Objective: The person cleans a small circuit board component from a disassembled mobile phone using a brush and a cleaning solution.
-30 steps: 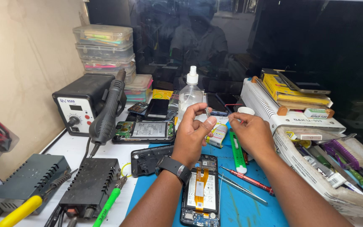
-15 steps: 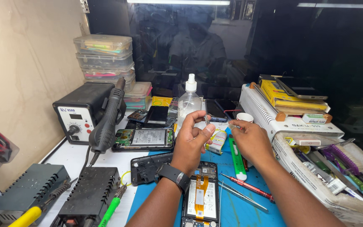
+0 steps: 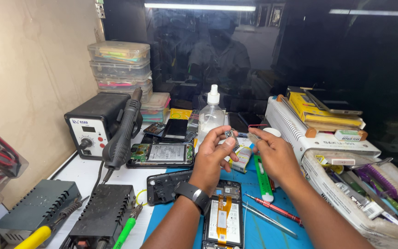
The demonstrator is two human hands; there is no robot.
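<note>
The left hand point(image 3: 215, 154) pinches a small metal part point(image 3: 231, 135) between thumb and fingertips, raised above the blue mat point(image 3: 263, 233) just in front of the clear squeeze bottle point(image 3: 210, 117). The right hand point(image 3: 275, 154) meets it from the other side, fingers pressed on a thin tool; whether its tip touches the part is unclear. Both forearms rise from below, the left wearing a dark wristband point(image 3: 194, 194). An opened phone point(image 3: 224, 221) lies beneath. At right, a white tray point(image 3: 342, 198) holds brushes and tools; stacked clear boxes point(image 3: 120, 64) hold coloured bits.
</note>
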